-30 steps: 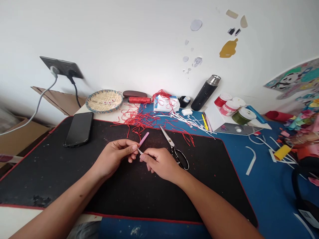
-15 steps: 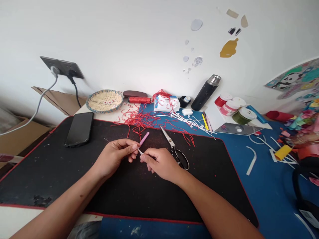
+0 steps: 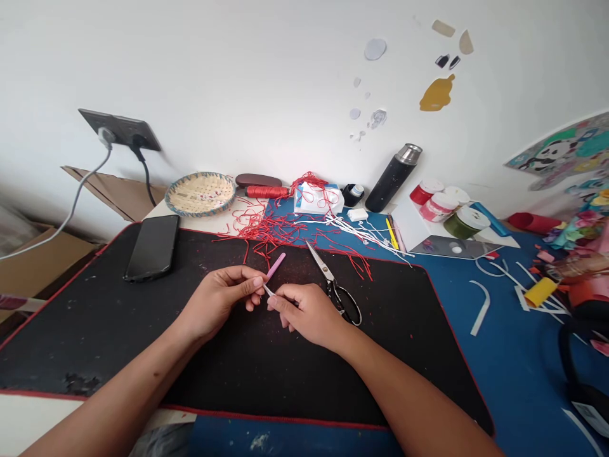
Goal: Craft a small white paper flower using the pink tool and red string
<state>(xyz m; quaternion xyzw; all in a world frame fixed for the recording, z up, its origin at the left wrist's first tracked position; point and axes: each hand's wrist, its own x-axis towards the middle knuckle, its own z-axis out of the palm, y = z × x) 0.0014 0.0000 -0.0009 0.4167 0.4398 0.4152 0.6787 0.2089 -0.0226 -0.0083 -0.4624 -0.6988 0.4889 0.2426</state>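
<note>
From the head view, your left hand (image 3: 216, 301) pinches a pink stick (image 3: 275, 265) over the middle of the mat (image 3: 118, 330). Your right hand (image 3: 307, 311) pinches its white lower end, so both grips are clamped on it. Scissors (image 3: 333, 285) lie just beside your right hand. Labels on the jars (image 3: 440, 204) are too small to read. Bare mat runs to the near edge.

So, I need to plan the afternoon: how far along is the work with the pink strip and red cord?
Done: a heap of cut red cord pieces lies at the far edge of the mat, scissors set down. In hand: the left hand and right hand pinch the pink strip between them. Left: probably plenty, since the red spool looks full and the white cords lie loose.
</note>
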